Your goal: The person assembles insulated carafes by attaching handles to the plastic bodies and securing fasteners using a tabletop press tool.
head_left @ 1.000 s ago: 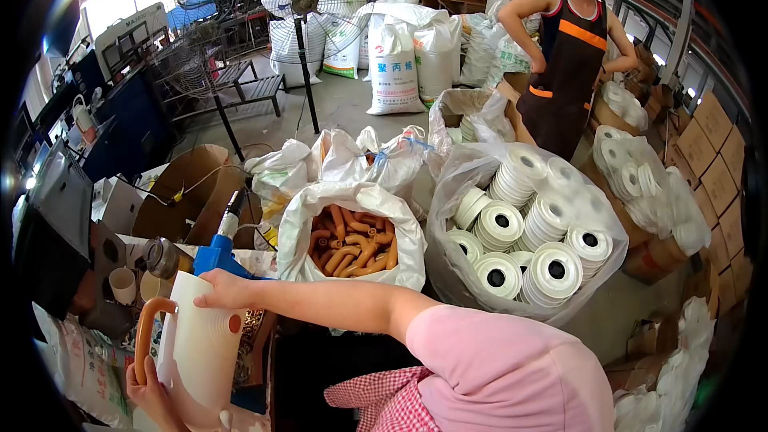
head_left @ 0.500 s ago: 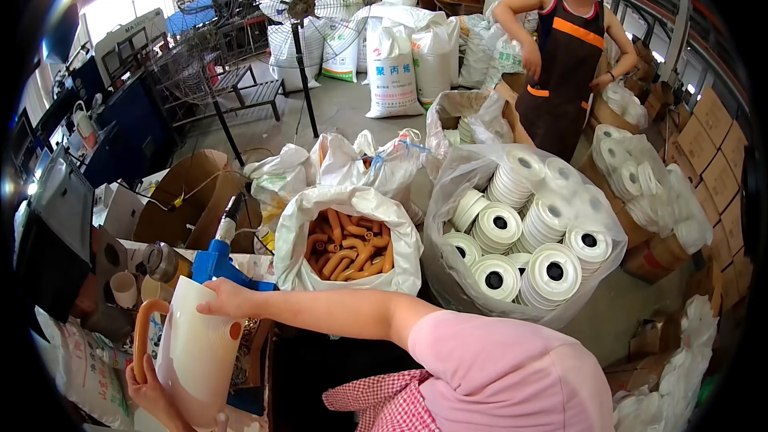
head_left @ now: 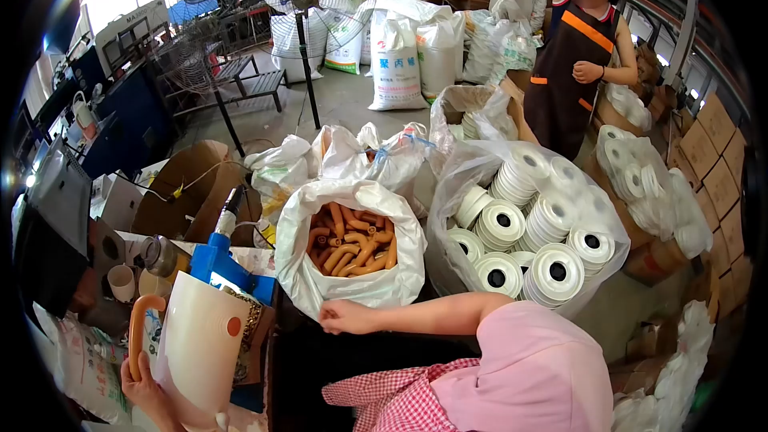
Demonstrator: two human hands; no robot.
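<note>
A cream-white, smooth cylindrical plastic body (head_left: 198, 348) with an orange-brown round spot on its side is held slightly tilted at the lower left, in front of a blue clamp-like tool (head_left: 214, 262) on the worktop (head_left: 260, 259). The curved orange-brown handle (head_left: 138, 336) stands at its left side, its upper end close to the body's rim. The lower part of the handle is grasped by the left hand (head_left: 146, 394), which is also set close against the body. The right hand (head_left: 346, 317) is held well apart from the body, at the near edge of an open white woven bag (head_left: 292, 272) filled with curved orange-brown pieces (head_left: 352, 250). Its fingers are partly curled; whether its grip is fully clenched or something is held cannot be told. To the right of the bag, stacked white ring-shaped discs (head_left: 498, 226) are contained in a clear plastic bag (head_left: 445, 210).
</note>
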